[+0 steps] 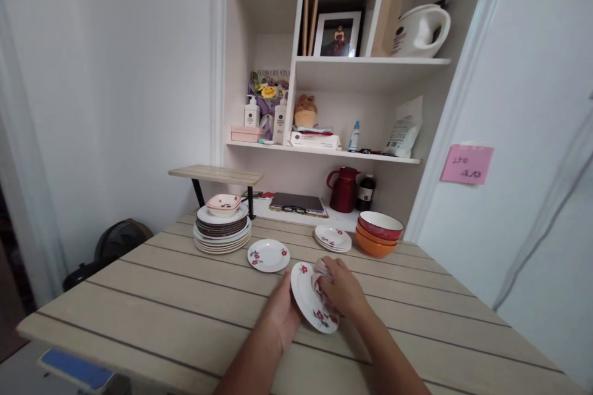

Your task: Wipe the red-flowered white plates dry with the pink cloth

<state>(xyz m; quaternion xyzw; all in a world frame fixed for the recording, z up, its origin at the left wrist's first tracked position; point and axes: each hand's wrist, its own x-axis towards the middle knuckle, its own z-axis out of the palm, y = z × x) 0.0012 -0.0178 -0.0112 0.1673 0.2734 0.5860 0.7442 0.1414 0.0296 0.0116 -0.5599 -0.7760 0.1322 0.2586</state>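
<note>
My left hand (283, 311) grips a small white plate (306, 296) with red flowers by its left edge, tilted up above the table. A crumpled pale pink cloth (320, 274) is bunched in my right hand (345, 287), which presses it against the plate's face. Just beyond lies another flowered plate (269, 255), flat on the table. A short stack of matching plates (333, 238) sits farther back, to the right of it. The left thumb shows at the plate's rim; the other left fingers are hidden behind the plate.
Nested red and orange bowls (377, 236) stand at the back right. A tall plate stack (222, 231), topped by small bowls (223, 204), is at the back left beside a small raised shelf (215, 174). Behind are a red jug (344, 190), a dark bottle (365, 192) and glasses (294, 209).
</note>
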